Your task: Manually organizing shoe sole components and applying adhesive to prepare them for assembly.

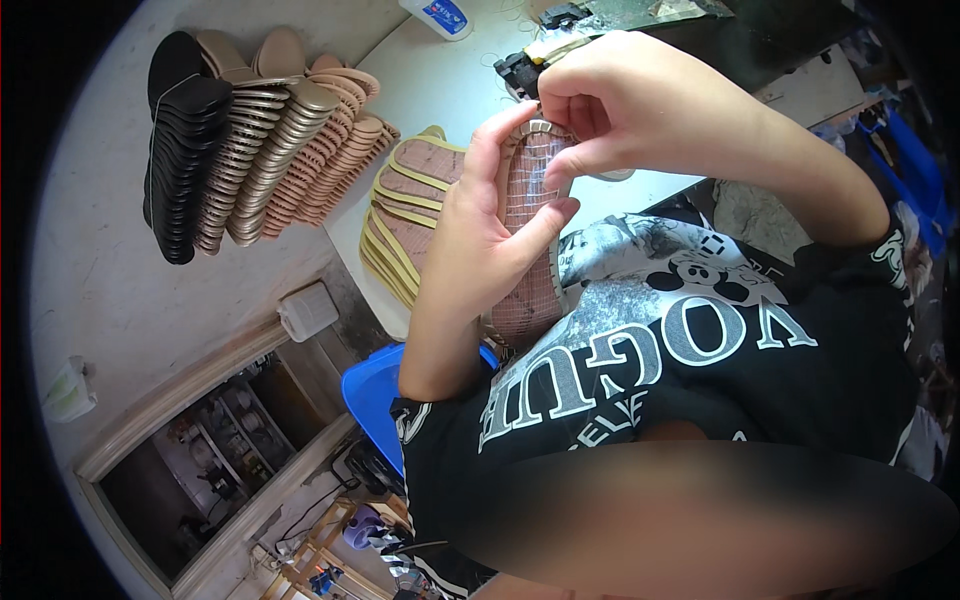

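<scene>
A shoe insole (525, 310) stands lengthwise in front of my chest. Its face is reddish-brown with a grid of pale thread lines, and a light band with stitches runs round its edge. My left hand (493, 215) is closed around its left side, thumb lying across the face. At its far rounded end my right hand (598, 118) is pinched, fingers curled and thumb on the insole's right edge. Whether a needle or thread is between those fingertips I cannot make out. Just left of my left hand lie overlapping insoles (395, 215) with yellow edging.
The insoles lie on a white table (430, 85). Stacked black insoles (185, 160) and gold and pink ones (315, 150) are at the far left. A white bottle (437, 17) and black clips (518, 75) are at the back. A blue plastic seat (372, 395) is beside my left arm.
</scene>
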The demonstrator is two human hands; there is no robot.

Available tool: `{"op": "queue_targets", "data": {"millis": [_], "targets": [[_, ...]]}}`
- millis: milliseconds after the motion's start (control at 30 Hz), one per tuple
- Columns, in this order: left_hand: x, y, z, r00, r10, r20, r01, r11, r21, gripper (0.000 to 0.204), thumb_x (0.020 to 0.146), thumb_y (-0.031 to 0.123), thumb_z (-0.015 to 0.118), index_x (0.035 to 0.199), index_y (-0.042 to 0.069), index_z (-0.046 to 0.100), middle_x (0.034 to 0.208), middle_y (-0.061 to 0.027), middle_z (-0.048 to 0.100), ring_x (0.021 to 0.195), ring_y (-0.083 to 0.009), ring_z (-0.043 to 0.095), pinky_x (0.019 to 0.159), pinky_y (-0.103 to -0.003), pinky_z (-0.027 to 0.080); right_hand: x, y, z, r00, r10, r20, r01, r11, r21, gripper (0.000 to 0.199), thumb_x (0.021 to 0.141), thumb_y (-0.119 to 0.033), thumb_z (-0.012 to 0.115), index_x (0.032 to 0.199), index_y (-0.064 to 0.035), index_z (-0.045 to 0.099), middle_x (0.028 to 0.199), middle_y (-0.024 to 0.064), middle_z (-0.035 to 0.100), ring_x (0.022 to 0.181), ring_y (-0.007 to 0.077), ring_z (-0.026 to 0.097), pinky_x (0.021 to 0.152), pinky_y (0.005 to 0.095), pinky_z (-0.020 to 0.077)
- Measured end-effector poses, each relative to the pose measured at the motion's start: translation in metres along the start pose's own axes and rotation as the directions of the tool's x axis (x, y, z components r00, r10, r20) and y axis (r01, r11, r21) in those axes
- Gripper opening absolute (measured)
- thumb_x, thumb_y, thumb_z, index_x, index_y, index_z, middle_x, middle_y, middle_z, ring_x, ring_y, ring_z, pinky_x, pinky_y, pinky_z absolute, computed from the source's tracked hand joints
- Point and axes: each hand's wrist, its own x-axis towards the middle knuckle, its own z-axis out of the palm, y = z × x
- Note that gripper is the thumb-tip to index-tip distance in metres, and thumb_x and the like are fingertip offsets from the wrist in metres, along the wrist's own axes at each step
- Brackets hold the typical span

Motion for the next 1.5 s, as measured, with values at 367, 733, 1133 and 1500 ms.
{"op": "queue_targets", "data": {"millis": [367,733,1133,1500], "targets": [[-0.004,0.002,-0.002,0.995,-0.053,0.089,0.060,0.995,-0.076,0.068,0.081,0.006,0.073,0.140,0.003,0.040,0.131,-0.0133,0.053,0.125,-0.0206,0.050,0.106,-0.033,0.038,0.000,0.009,-0.008,0.968,-0.229,0.105,0.241,0.964,-0.111,0.013,0.084,-0.012,0.070,0.084,-0.0004,0.064,0.074,0.0117,0.065,0.071,0.0278,0.065,0.067,0.0361,0.0514],[-0.007,0.000,-0.003,0.997,-0.031,0.070,0.038,0.994,-0.105,0.071,0.081,0.005,0.075,0.142,0.002,0.039,0.127,-0.0109,0.054,0.119,-0.0172,0.052,0.103,-0.031,0.039,-0.006,0.020,-0.009,0.952,-0.293,0.091,0.288,0.955,0.063,0.015,0.092,-0.011,0.063,0.098,0.0026,0.066,0.084,0.0128,0.066,0.076,0.0266,0.065,0.071,0.0348,0.0526],[-0.011,-0.002,-0.002,0.994,0.030,0.106,-0.008,0.979,-0.204,0.073,0.080,0.002,0.075,0.143,0.001,0.037,0.129,-0.0103,0.051,0.120,-0.0167,0.051,0.103,-0.031,0.039,-0.012,0.045,0.011,0.967,-0.019,0.255,-0.192,0.609,0.770,0.020,0.094,-0.020,0.066,0.097,-0.0005,0.068,0.075,0.0032,0.065,0.065,0.0108,0.065,0.064,0.0252,0.0546],[-0.017,-0.004,0.002,0.994,-0.004,0.107,0.027,0.975,-0.221,0.070,0.081,0.001,0.074,0.142,0.003,0.039,0.125,-0.0095,0.051,0.116,-0.0163,0.052,0.099,-0.031,0.041,-0.016,0.037,0.026,0.981,0.004,0.196,-0.164,0.569,0.806,0.023,0.090,-0.024,0.072,0.090,-0.0020,0.072,0.069,0.0017,0.064,0.058,0.0061,0.058,0.054,0.0204,0.0472]]}}
